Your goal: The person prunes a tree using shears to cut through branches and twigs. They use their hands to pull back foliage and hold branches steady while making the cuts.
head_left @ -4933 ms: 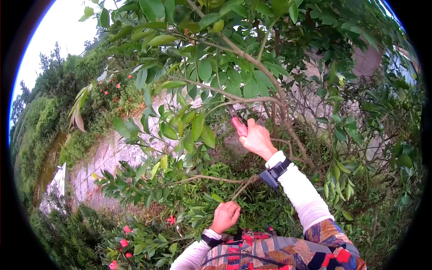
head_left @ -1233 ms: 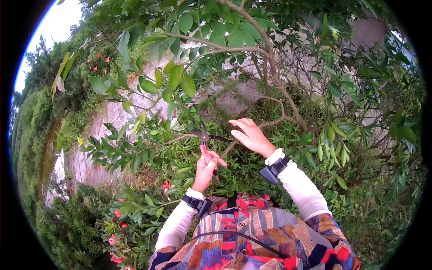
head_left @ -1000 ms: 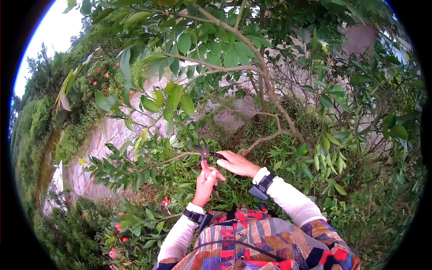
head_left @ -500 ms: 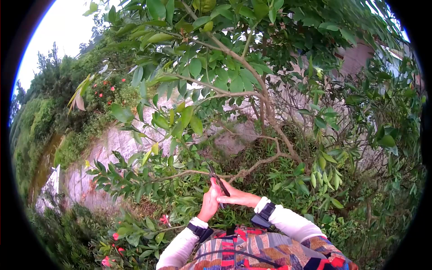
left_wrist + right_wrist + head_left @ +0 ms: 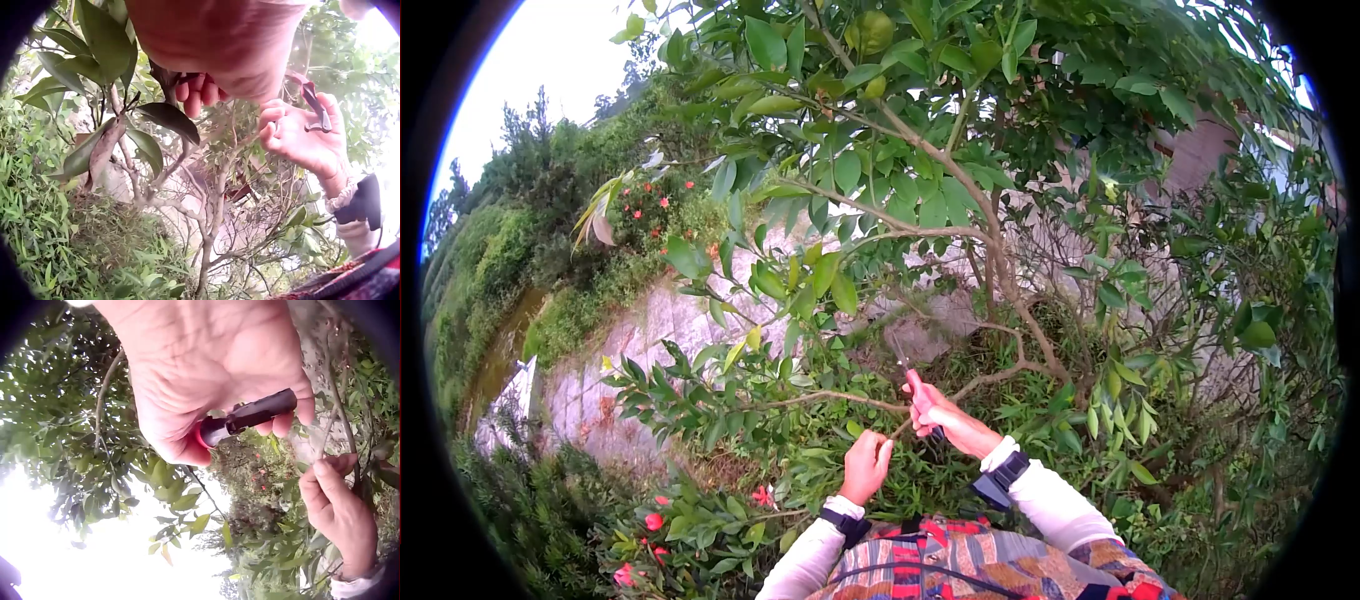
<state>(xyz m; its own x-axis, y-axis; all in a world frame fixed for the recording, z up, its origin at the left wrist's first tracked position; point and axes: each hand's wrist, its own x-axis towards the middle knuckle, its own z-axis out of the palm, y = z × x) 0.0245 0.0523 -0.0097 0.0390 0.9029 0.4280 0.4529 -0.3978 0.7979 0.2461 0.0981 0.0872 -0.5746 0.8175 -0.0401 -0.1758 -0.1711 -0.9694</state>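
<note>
Low in the head view, the left hand [image 5: 866, 468] grips a thin cut-looking branch [image 5: 899, 430]. In the right wrist view the left hand [image 5: 344, 519] has its thumb and fingers closed on a stem [image 5: 339, 412]. Just to its right in the head view, the right hand [image 5: 953, 421] holds red-handled pruning shears [image 5: 917, 388], pointing up and away. The right wrist view shows the dark handle of the shears [image 5: 259, 414] across the palm of the right hand [image 5: 212, 356]. Curled fingers of the left hand [image 5: 219, 44] show beside a brown branch [image 5: 164, 84].
A leafy side branch [image 5: 820, 397] reaches left from near the hands. The forked trunk [image 5: 1032, 318] rises behind them, with a higher limb [image 5: 940, 232] overhead. Red flowers [image 5: 654, 521] grow at lower left; a paved slope [image 5: 640, 350] lies beyond.
The shears were in the left hand, with the right hand reaching to them; now the right hand holds them and has moved up. The left hand has let them go and grips the branch.
</note>
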